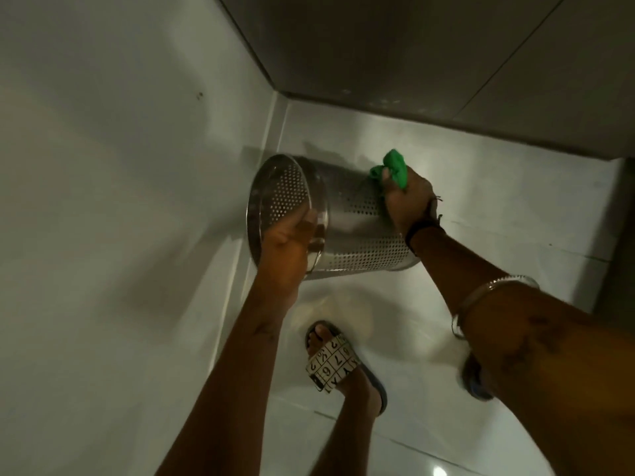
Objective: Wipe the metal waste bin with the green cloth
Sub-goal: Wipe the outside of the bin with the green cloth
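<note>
Head view: we see the perforated metal waste bin (347, 218) tipped on its side, apparently lifted off the tiled floor (481, 201) near the corner where the wall (120, 166) meets the floor; its open mouth faces the wall; left hand (285, 249) clamps the rim at its lower edge, fingers hooked inside; right hand (407, 201) closed around the bunched green cloth (395, 171), pressing it on the bin's upper side near the base end; a sandalled foot (338, 362) stands below the bin. We judge wiping is under way, most of the wall left to do. Risks: the one-handed rim hold could slip under wiping pressure, so the bin rolls or drops toward the foot; cloth could snag on the perforations.
</note>
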A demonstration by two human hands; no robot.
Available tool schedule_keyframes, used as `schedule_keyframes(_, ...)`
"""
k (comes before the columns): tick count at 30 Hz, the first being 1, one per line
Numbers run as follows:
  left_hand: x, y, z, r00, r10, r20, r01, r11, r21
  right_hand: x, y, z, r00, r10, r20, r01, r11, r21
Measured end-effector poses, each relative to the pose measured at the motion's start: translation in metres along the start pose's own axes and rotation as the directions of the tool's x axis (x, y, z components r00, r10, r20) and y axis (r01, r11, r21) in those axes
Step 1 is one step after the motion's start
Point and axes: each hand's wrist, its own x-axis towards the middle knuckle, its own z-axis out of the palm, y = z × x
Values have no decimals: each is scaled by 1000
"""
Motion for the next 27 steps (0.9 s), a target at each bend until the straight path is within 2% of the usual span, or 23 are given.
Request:
schedule_keyframes(1, -2, 1, 2, 999, 19, 37, -19, 1000, 0, -4, -13, 0, 1000, -8, 5, 8, 999, 47)
schedule_keyframes(2, -4, 2, 3, 996, 28, 79, -27, 1000, -16, -13, -30, 3, 995, -98, 15, 96, 989, 109)
schedule_keyframes(4, -5, 1, 2, 982, 40, 186, -31, 998, -52, -32, -62, 15, 918, -397, 7, 387, 897, 214)
schedule_keyframes(5, -6, 0, 0, 970, 50, 239, -38, 998, -51, -37, -65, 22, 864, -502, 27, 484, 846, 222)
schedule_keyframes(6, -8, -4, -4, 959, 52, 280, -43, 998, -36, -41, -59, 26, 843, -535, 60, 514, 832, 209)
schedule_keyframes(8, -15, -7, -11, 948, -15, 317, 21, 1000, -15, -39, -21, 25, 891, -446, 83, 430, 890, 153)
schedule_keyframes(10, -21, -11, -16, 951, -81, 297, 102, 993, -55, -34, 30, 18, 969, -246, -4, 245, 964, 105)
schedule_keyframes(12, -23, -14, -12, 955, -130, 267, 155, 985, -77, -24, 79, 14, 996, -47, -71, 48, 999, 10)
schedule_keyframes(14, -22, -12, -1, 952, -157, 263, 179, 982, -63, -11, 109, 17, 998, 62, -24, -63, 998, -6)
schedule_keyframes(16, -21, -11, 10, 942, -138, 305, 166, 984, -65, -18, 79, 12, 999, 13, 50, -17, 997, 69)
schedule_keyframes(18, -21, -9, 18, 940, -85, 331, 124, 987, -98, -38, 28, 4, 977, -176, 121, 163, 981, 105)
schedule_keyframes(20, -20, -8, 17, 932, -37, 360, 85, 989, -118, -61, -19, 3, 907, -395, 146, 357, 905, 230)
schedule_keyframes(22, -18, -9, 13, 922, -11, 387, 61, 991, -119, -74, -38, 3, 830, -550, 90, 507, 812, 290)
schedule_keyframes(24, -17, -8, 11, 911, -24, 411, 61, 995, -78, -70, -26, 5, 832, -554, -5, 545, 817, 187)
schedule_keyframes(27, -13, -13, 6, 894, -82, 441, 89, 996, 4, -47, 18, -2, 892, -410, -188, 416, 909, -8)
